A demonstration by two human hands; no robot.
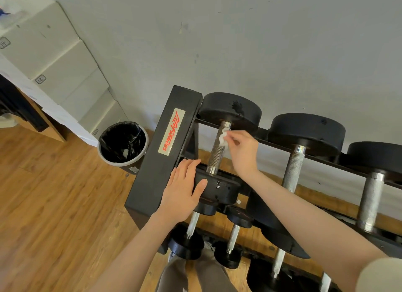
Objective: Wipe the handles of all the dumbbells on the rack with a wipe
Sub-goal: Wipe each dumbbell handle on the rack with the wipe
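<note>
White boxes are stacked at 10 o'clock against the wall, with a bin lined with a black bag seen on the wood floor at 9 o'clock, just beside the rack. The black end panel of the rack, labelled in red script, is seen left of centre. The left hand is laid on the near weight of the first dumbbell: fingers straight and pressed together along its top edge, thumb laid on the near face. At centre, the knurled handle of that dumbbell is touched near its far end by a white wipe, pinched between thumb and fingertips of the right hand. More dumbbells are racked at 3 o'clock, the next handle untouched; smaller ones are held on the lower tier at 6 o'clock.
</note>
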